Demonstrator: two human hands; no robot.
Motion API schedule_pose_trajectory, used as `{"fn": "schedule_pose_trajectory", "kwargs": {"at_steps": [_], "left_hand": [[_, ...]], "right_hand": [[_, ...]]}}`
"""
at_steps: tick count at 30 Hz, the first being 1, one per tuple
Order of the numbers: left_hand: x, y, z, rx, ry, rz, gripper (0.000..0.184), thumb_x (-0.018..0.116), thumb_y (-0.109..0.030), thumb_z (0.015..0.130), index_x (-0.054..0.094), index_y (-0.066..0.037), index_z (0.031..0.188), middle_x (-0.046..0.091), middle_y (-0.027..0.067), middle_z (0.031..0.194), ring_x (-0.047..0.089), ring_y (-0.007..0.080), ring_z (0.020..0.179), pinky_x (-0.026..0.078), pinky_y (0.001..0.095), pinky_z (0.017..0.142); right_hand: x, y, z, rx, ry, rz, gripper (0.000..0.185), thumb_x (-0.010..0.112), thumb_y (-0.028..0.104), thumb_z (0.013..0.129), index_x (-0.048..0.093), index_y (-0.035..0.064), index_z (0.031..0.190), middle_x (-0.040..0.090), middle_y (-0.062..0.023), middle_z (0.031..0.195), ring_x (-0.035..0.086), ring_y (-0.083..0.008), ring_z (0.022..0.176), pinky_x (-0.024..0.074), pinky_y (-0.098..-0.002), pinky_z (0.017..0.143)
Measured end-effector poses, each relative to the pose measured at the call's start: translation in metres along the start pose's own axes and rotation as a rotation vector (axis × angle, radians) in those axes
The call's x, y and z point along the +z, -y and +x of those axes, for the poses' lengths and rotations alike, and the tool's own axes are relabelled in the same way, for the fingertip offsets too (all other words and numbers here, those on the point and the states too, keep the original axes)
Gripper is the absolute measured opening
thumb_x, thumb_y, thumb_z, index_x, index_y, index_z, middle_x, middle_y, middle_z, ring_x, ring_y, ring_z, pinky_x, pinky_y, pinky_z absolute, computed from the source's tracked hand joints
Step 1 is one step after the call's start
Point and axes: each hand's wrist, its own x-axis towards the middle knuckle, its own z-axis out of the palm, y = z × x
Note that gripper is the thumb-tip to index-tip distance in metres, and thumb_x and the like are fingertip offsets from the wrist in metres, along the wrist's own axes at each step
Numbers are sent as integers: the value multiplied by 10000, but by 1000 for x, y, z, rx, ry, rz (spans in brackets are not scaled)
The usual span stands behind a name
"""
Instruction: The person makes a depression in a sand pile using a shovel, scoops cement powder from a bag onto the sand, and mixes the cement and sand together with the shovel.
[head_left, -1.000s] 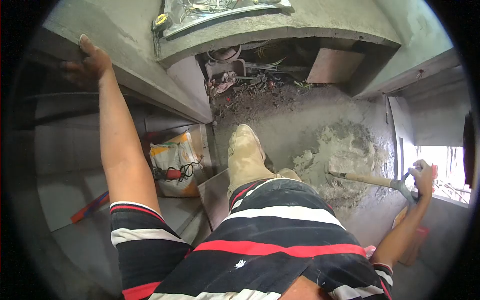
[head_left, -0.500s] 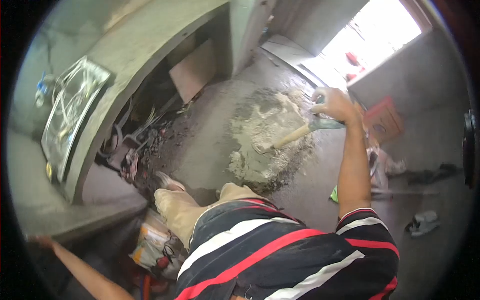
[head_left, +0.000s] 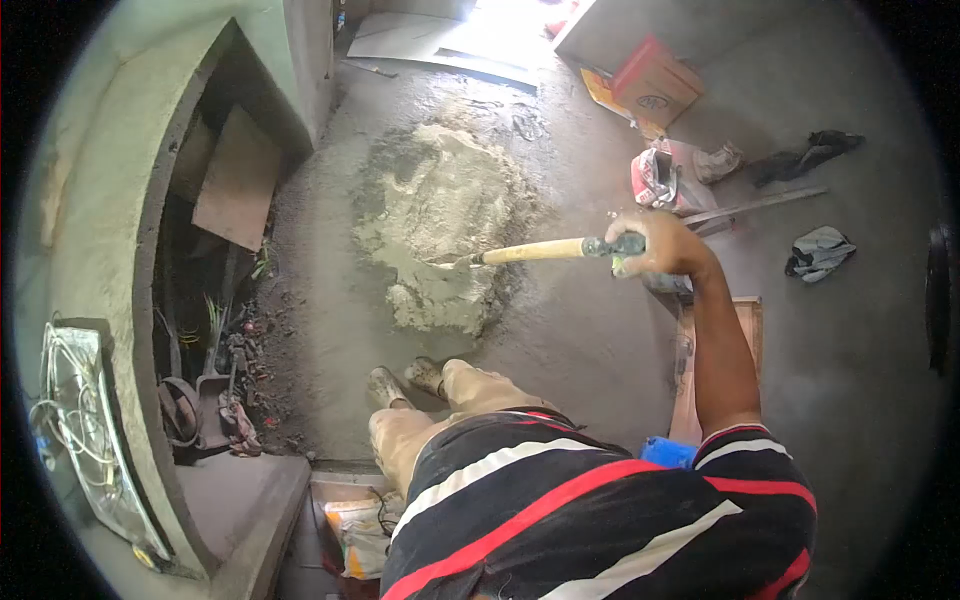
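My right hand [head_left: 655, 245] is closed around the dark grip end of a shovel [head_left: 540, 251] with a pale wooden shaft. The shaft slants down to the left, and its far end meets a heap of wet grey mortar [head_left: 455, 190] on the floor; the blade is hardly visible there. Wetter, smoother mix spreads along the heap's near left side. Both my shoes [head_left: 388, 388] stand just short of the heap. My left hand is outside the picture.
On the left, a concrete counter [head_left: 150, 250] shelters a leaning board [head_left: 236, 180] and rubble. A wire-filled metal tray [head_left: 100, 430] sits on it. Rightward lie a cardboard box [head_left: 657, 88], bags [head_left: 655, 178] and a dark cloth [head_left: 822, 253]. A blue object [head_left: 668, 453] shows beside my shirt.
The view has swung, placing the heap and counter further left. My left hand, earlier at the counter's edge, has gone out of sight. My right hand still grips the shovel.
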Motion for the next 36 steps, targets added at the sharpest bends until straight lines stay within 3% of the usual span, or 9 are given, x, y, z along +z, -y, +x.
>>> {"fn": "schedule_pose_trajectory", "kwargs": {"at_steps": [6,12,17,22,24,26,30,34,36], "left_hand": [[94,-117,-165,133,1184,-621,404,741,-84,824,650,-28,1213,675,150,1162,639,297,1074,481,390,980],[81,-228,-324,35,1698,-607,562,768,-170,797,573,19,1289,668,235,1175,656,355,1086,508,420,918],[82,-240,-426,160,1602,-320,583,732,-245,826,549,35,1304,668,277,1124,669,385,1042,518,419,884],[35,-327,-484,-180,1427,-261,534,690,-236,849,567,49,1283,687,234,1104,684,358,973,533,395,853],[40,-384,-511,-736,1611,-582,472,670,-225,881,590,49,1256,692,190,1105,683,291,927,539,365,818],[40,-466,-537,-842,1818,-809,491,631,-316,959,528,-19,1336,678,161,1135,666,201,962,542,356,812],[75,-597,-614,-1141,2134,-812,835,570,-587,939,296,-54,1520,607,254,1270,648,319,1035,525,456,932],[102,-701,-674,-1653,1922,-905,622,633,-527,929,453,-42,1275,635,181,1009,657,310,866,568,491,756],[133,-719,-721,-2061,1334,-1095,396,726,-310,903,473,-48,1059,570,114,856,620,269,727,562,446,626]], "right_hand": [[3,13,-9,68,108,-20,473,848,294,648,680,63,1024,688,-119,979,642,-279,896,473,-357,807],[-19,-104,-31,-22,66,10,496,856,298,626,679,68,1028,681,-123,987,637,-295,913,467,-366,819],[-46,-256,-58,-73,97,64,491,849,315,638,682,88,1041,698,-127,994,660,-307,887,489,-379,801],[-52,-367,-88,-149,58,99,471,838,341,663,685,120,1049,712,-104,980,681,-320,850,519,-410,754],[-51,-378,-85,-175,97,91,458,830,342,673,686,123,1049,712,-107,981,682,-322,851,521,-411,752],[-52,-373,-84,-222,96,77,432,802,357,706,686,126,1052,709,-120,964,684,-329,845,529,-420,743],[-44,-352,-88,-296,83,129,448,826,330,680,689,104,1041,707,-114,933,681,-320,837,523,-411,741],[-41,-333,-94,-236,159,88,422,810,344,702,695,123,1042,700,-113,873,676,-325,799,524,-423,715],[-36,-336,-103,-235,126,80,402,805,345,709,701,132,1033,697,-113,853,675,-326,782,525,-423,703]]}}
